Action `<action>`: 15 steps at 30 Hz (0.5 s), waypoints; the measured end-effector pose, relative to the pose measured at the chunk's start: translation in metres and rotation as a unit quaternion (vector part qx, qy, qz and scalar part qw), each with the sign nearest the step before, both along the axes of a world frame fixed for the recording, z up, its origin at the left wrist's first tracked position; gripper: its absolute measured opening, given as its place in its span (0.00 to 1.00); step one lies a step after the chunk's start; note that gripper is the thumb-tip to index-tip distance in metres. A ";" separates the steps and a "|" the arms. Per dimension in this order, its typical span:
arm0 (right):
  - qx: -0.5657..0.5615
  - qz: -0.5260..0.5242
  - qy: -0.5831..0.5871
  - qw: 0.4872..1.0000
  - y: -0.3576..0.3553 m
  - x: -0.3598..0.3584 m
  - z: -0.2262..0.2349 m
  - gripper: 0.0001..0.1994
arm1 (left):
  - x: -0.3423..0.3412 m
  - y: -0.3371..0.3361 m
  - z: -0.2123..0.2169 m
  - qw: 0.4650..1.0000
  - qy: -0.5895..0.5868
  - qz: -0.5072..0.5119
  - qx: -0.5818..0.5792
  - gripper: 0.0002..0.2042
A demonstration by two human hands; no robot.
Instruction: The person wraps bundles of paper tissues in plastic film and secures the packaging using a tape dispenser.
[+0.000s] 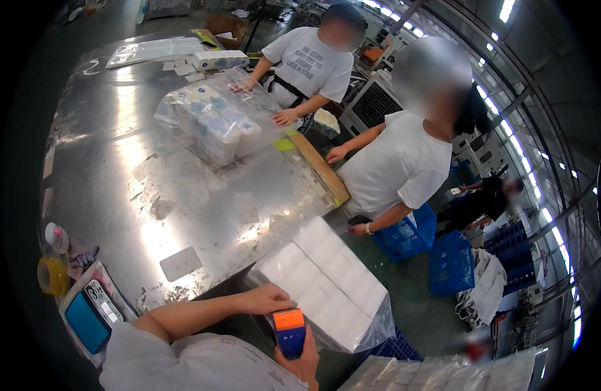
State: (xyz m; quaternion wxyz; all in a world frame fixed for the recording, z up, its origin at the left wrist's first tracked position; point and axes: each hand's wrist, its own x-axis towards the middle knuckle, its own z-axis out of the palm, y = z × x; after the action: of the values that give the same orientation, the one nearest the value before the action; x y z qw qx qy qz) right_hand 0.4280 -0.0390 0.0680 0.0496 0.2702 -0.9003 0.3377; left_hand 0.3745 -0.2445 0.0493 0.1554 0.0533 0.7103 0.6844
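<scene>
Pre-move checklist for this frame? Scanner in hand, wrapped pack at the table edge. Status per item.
1. Right hand grips the blue and orange handheld scanner: ok.
2. Left hand rests on the near end of the clear-wrapped white pack: ok.
3. Pack fully supported: not ok, it juts past the edge of the steel table and tilts down.
4. Scanner aimed at a code on the pack: cannot tell, no label is visible.
5. Co-workers' hands away from this pack: ok, one presses the bagged bundle farther up the table, the other stands at the side.
6. Wrap intact: cannot tell.
</scene>
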 end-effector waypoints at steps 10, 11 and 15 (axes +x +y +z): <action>-0.015 -0.021 -0.007 1.000 0.054 0.011 -0.015 0.46 | 0.008 0.046 0.018 0.974 0.201 0.007 -0.109 0.10; -0.034 -0.043 -0.023 0.998 0.059 0.011 -0.017 0.45 | 0.007 0.049 0.037 0.964 0.238 0.010 -0.115 0.10; -0.089 -0.069 0.092 0.989 0.067 0.006 -0.009 0.42 | -0.017 0.063 0.064 0.972 0.217 -0.009 -0.093 0.10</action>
State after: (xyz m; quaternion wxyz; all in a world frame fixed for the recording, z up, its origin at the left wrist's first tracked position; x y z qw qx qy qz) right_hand 0.4344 0.0275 0.0586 0.1792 0.2316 -0.8746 0.3865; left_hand 0.3579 -0.1811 0.1132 0.0084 0.1921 0.7870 0.5862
